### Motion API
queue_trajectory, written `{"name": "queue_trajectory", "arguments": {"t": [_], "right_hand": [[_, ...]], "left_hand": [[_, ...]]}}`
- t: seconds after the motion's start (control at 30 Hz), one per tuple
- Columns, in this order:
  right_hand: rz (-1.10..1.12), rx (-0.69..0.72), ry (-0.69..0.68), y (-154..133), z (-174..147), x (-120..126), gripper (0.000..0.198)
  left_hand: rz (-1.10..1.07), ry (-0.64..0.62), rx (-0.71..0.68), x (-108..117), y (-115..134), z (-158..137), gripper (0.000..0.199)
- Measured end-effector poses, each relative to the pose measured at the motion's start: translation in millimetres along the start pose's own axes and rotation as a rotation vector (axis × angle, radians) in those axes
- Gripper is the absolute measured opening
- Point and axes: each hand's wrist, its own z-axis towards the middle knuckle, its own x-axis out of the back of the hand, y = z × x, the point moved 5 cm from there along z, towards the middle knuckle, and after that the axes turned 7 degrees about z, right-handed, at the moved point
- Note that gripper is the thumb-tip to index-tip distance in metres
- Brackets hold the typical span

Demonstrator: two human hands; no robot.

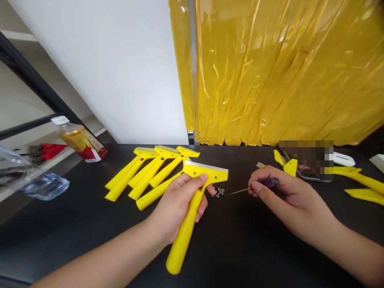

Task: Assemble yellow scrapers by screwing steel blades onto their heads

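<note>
My left hand (177, 202) is closed around the neck of a yellow scraper (186, 232), thumb on its head. A metal blade edge shows along the top of that head, with dark holes below it. In my right hand (285, 196) is a screwdriver (268, 183) with a dark purple handle, its thin shaft pointing left. Small screws (220, 192) lie in a loose group on the table between the two hands. Behind my left hand, several more yellow scrapers (147, 176) lie side by side, some partly overlapping.
At the left stand a drink bottle (82, 142) and a clear plastic bottle (48, 184) on its side. Yellow scraper parts (364, 178) lie at the right, near a phone-like dark object (303, 170) and a white item (343, 159). Yellow plastic sheeting (270, 80) hangs behind the black table (234, 248).
</note>
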Motion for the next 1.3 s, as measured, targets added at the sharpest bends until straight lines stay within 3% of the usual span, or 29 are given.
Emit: {"name": "queue_trajectory", "arguments": {"t": [0.13, 0.33, 0.43, 0.57, 0.77, 0.9, 0.97, 1.07, 1.17, 1.3], "right_hand": [[-0.148, 0.112, -0.002, -5, 4, 1, 0.014], [-0.325, 0.219, -0.303, 4, 8, -30, 0.039], [-0.418, 0.210, -0.352, 13, 9, -41, 0.044], [-0.433, 0.200, -0.347, 18, 11, -46, 0.041], [-0.324, 0.097, -0.263, 30, 15, -39, 0.017], [-0.290, 0.046, -0.221, 22, 14, -31, 0.010], [-0.139, -0.062, -0.232, 12, 12, -27, 0.014], [0.378, -0.350, -0.224, -2, 4, -25, 0.021], [0.764, -0.511, -0.185, -13, -6, -30, 0.024], [0.927, -0.578, -0.186, -12, -12, -36, 0.024]], "left_hand": [[-0.003, -0.002, -0.009, -2, 1, -2, 0.032], [0.001, -0.021, -0.015, -6, 2, -2, 0.031], [-0.006, -0.023, -0.029, -8, 4, -4, 0.032], [-0.012, -0.032, -0.032, -9, 5, -5, 0.031], [-0.013, -0.064, 0.001, -8, 0, -5, 0.032], [0.015, -0.119, 0.029, -12, -2, -9, 0.038], [0.009, -0.168, 0.037, -16, -4, -13, 0.041], [-0.051, -0.242, 0.023, -24, -5, -17, 0.040], [-0.096, -0.289, 0.015, -30, -6, -21, 0.039], [-0.085, -0.276, 0.000, -29, -7, -20, 0.040]]}}
